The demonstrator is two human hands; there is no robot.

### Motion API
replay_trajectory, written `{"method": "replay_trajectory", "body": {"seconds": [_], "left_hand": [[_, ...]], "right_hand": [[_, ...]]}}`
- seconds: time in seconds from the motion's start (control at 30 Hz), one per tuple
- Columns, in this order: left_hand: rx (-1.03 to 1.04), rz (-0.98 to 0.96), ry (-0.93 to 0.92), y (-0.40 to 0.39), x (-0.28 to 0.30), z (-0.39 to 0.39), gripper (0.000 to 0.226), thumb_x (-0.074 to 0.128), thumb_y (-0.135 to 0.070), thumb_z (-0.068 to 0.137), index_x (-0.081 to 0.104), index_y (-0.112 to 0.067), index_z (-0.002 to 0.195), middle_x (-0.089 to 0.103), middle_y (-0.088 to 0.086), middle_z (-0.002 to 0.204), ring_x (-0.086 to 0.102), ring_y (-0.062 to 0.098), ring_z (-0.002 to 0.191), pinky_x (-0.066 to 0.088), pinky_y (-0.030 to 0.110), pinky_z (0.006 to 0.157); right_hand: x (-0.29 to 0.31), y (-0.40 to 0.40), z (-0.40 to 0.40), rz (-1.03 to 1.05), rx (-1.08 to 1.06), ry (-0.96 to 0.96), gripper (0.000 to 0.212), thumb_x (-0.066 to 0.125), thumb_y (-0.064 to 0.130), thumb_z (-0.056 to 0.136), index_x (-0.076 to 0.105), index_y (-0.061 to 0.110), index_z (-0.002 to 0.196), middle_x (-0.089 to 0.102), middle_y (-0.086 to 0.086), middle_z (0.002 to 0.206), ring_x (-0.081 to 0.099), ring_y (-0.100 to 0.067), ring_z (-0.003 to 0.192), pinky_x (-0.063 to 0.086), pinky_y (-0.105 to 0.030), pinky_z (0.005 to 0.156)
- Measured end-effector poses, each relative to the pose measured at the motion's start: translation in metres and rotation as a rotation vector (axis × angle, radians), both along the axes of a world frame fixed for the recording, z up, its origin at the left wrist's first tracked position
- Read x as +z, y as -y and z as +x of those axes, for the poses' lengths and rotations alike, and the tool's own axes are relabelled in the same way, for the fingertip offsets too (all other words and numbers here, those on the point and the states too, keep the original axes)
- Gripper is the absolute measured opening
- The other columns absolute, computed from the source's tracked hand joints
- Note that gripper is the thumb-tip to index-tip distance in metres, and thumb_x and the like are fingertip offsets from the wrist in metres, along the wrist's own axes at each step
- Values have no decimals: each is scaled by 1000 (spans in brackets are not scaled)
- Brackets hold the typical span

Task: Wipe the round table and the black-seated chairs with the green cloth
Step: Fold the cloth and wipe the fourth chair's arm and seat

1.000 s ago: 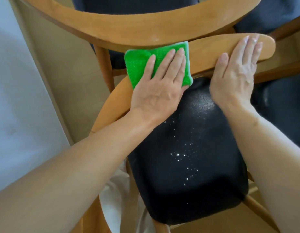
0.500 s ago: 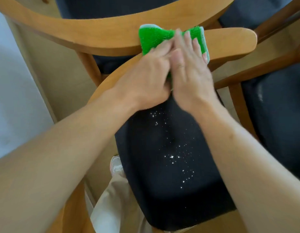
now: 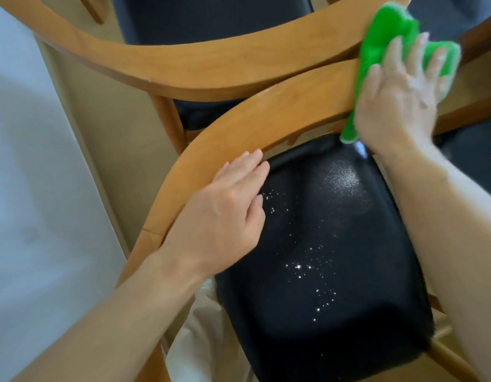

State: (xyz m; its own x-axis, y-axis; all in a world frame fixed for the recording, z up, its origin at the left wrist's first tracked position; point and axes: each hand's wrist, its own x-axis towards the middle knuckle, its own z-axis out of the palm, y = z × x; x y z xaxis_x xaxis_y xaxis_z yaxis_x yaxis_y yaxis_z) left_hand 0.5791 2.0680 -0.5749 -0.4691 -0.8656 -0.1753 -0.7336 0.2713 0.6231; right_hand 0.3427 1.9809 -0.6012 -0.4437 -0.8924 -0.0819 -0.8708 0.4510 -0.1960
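Note:
A wooden chair with a black seat (image 3: 335, 257) stands right below me; small white specks dot the seat. Its curved wooden backrest rail (image 3: 266, 117) arcs from lower left to upper right. My right hand (image 3: 398, 100) presses the green cloth (image 3: 387, 37) onto the right end of that rail, the cloth bunched under my fingers and hanging over the rail's edge. My left hand (image 3: 225, 216) lies flat and empty, fingers apart, on the left part of the rail and the seat's edge. The round table is not in sight.
A second chair's curved wooden back (image 3: 183, 67) crosses just behind, almost touching the first rail, with its black seat (image 3: 211, 20) beyond. Another black seat (image 3: 473, 161) shows at the right edge. A pale wall (image 3: 32, 188) fills the left, and light fabric (image 3: 200, 340) lies below.
The cloth passed from my left hand to my right, which carried it to the right end of the rail. My left hand slid down-left along the rail and now holds nothing.

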Motion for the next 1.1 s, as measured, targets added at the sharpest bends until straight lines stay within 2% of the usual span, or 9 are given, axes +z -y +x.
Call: {"method": "replay_trajectory", "body": {"seconds": [0.13, 0.3, 0.47, 0.53, 0.67, 0.73, 0.83, 0.93, 1.1], "left_hand": [[53, -27, -64, -12, 4, 6, 42, 54, -7, 88, 58, -5, 129, 55, 7, 136, 44, 9, 129, 25, 16, 111], [207, -69, -125, -26, 11, 25, 25, 56, -3, 86, 73, -9, 103, 71, -2, 103, 60, 3, 100, 43, 7, 90], [305, -79, -117, -37, 12, 39, 17, 56, -1, 83, 72, -9, 83, 68, 0, 82, 61, 8, 77, 50, 19, 69], [370, -107, -105, -42, 12, 49, 16, 54, -1, 78, 65, -7, 68, 60, -1, 67, 53, 10, 63, 44, 22, 56], [408, -101, -42, -58, 13, 70, 18, 54, -5, 83, 69, -13, 76, 61, -6, 73, 53, 7, 68, 42, 16, 58], [397, -93, -29, -61, 11, 73, 18, 53, -7, 87, 69, -14, 83, 62, -6, 77, 54, 6, 71, 44, 16, 59], [382, -88, -30, -55, 9, 70, 17, 53, -8, 90, 69, -13, 87, 61, -6, 78, 54, 5, 70, 43, 11, 59], [383, -104, -29, -48, 6, 65, 16, 54, -8, 89, 69, -14, 89, 59, -8, 82, 52, 4, 72, 39, 4, 65], [375, -160, -81, -41, 5, 62, 15, 54, -11, 89, 68, -16, 88, 57, -9, 81, 54, 2, 72, 37, 1, 66]], "right_hand": [[-8, -10, 79, -43, 145, 28, 58, 18, 38, 103, 11, 15, 156, 3, -10, 164, -1, -29, 150, -6, -44, 119], [-13, -28, 98, -54, 253, 72, 57, 20, 37, 103, 13, 17, 156, 3, -7, 164, 0, -29, 150, -1, -46, 120], [-10, -66, 154, -107, 589, 113, 50, 31, 34, 100, 39, 22, 148, 28, -4, 159, 20, -28, 148, 8, -46, 118], [-12, -83, 179, -110, 727, 116, 47, 33, 34, 99, 48, 25, 143, 36, -1, 155, 25, -26, 146, 9, -44, 118], [-15, -83, 174, -131, 859, 105, 45, 33, 35, 100, 51, 26, 141, 40, 0, 153, 28, -24, 146, 13, -42, 118], [-15, -69, 153, -142, 803, 70, 48, 33, 36, 101, 43, 23, 146, 35, -4, 156, 25, -27, 146, 13, -44, 119], [-17, -42, 100, -114, 576, 14, 53, 22, 39, 103, 29, 22, 152, 22, -6, 161, 15, -26, 149, 5, -42, 119], [-17, -31, 66, -149, 586, -22, 51, 20, 34, 104, 32, 19, 152, 26, -6, 160, 18, -24, 149, 7, -38, 121], [-21, -31, 71, -242, 496, -17, 50, 22, 29, 104, 36, 15, 150, 30, -7, 158, 21, -22, 148, 7, -36, 122]]}}
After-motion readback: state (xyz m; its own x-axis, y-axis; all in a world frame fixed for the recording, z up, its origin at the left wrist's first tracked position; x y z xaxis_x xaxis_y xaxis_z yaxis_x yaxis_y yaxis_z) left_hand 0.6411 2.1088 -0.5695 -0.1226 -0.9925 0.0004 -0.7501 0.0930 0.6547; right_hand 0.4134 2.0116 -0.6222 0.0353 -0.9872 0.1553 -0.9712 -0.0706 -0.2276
